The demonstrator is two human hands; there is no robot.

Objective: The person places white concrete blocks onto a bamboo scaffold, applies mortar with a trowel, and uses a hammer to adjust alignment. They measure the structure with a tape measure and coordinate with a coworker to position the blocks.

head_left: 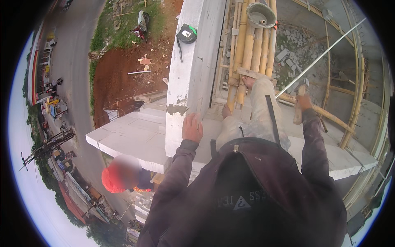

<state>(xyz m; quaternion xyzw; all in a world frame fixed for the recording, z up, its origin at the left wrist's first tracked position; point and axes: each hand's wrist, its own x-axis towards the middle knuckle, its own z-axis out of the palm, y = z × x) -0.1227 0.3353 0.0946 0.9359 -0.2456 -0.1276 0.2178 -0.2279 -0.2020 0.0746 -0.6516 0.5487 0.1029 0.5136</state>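
Person stands high on bamboo scaffold (251,49) beside white concrete parapet (193,78). Left hand (192,127) lies flat on parapet top, fingers spread, holding nothing. Right hand (303,101) clenched round wooden handle of hammer (299,105), held out over scaffold. Risk, judged: slip off rounded poles means long fall. Tape measure (187,33) near parapet edge could drop toward person in red head cover (119,175) below. Outdoors: red earth, road far beneath, grey bucket (260,14) on poles.

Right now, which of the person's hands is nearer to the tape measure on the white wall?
Left. The left hand rests on the same white wall, below the tape measure. The right hand is far off to the right, gripping a hammer by its wooden handle.
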